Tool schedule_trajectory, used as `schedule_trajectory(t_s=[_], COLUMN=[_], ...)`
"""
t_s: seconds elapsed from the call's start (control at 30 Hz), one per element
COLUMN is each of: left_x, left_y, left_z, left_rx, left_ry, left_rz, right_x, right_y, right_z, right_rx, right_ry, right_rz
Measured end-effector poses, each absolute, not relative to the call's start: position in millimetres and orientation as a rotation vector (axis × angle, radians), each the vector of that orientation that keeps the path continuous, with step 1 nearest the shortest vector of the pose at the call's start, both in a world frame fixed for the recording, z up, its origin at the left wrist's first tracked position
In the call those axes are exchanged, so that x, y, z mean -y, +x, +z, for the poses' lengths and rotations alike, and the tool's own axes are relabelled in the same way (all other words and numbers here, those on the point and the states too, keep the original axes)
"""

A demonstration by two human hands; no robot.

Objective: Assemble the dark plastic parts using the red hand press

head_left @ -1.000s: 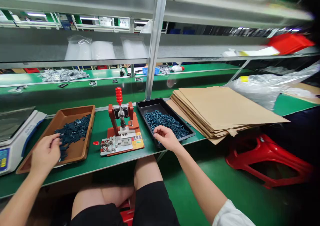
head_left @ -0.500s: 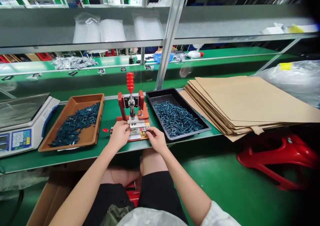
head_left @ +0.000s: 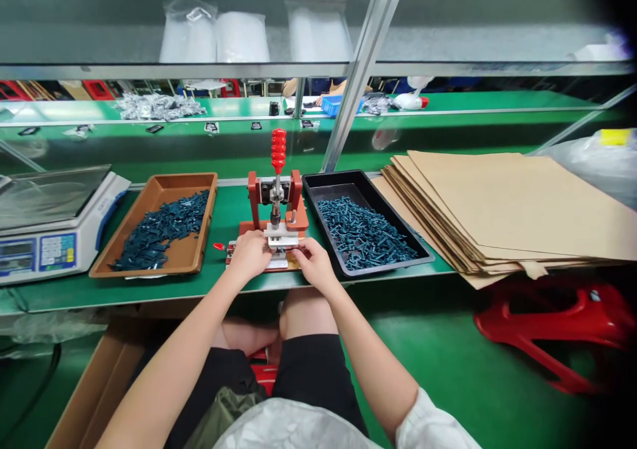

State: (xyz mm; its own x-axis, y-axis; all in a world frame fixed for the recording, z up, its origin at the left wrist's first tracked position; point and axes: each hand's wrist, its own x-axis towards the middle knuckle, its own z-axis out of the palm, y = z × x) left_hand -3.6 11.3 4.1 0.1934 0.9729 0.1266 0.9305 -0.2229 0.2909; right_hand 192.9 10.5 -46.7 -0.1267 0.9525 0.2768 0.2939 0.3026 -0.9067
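A hand-operated toggle press (head_left: 275, 200) with a red ribbed handle (head_left: 279, 150) stands upright in front of me on a red-brown base. Under its plunger is a pale metal fixture block (head_left: 283, 239). My left hand (head_left: 249, 254) is closed at the block's left side, its fingertips against the fixture. My right hand (head_left: 315, 263) pinches at the right side, thumb and fingers at the fixture's edge. Whatever lies between the fingers of either hand is too small or hidden. A small red-tipped lever (head_left: 219, 246) sticks out left of the fixture.
An orange-brown tray (head_left: 209, 220) of flat dark-blue pieces lies left, beside a weighing scale (head_left: 60, 227). To the right are a black tray (head_left: 348, 182) of thin dark-blue pieces and stacked brown cardboard sheets (head_left: 517, 203). A metal post (head_left: 363, 71) rises behind; a red stool (head_left: 557, 316) stands right.
The camera view has tilted down and swung slightly left, so the bench things sit farther right. Both hands have moved slightly inward around the fixture. The press handle stays upright.
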Motion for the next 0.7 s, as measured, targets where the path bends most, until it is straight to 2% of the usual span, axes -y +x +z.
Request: schedule_trajectory(t_s=[0.4, 0.7], left_x=[-12, -5], left_y=[-17, -14], left_z=[8, 11], left_rx=[-1.681, -1.683], left_ry=[2.306, 2.302], left_rz=[0.358, 0.459], right_x=[-30, -31], right_y=[163, 170], right_z=[-48, -50], right_rx=[1.719, 1.886], right_ry=[-1.083, -1.002], right_rz=[0.957, 0.569])
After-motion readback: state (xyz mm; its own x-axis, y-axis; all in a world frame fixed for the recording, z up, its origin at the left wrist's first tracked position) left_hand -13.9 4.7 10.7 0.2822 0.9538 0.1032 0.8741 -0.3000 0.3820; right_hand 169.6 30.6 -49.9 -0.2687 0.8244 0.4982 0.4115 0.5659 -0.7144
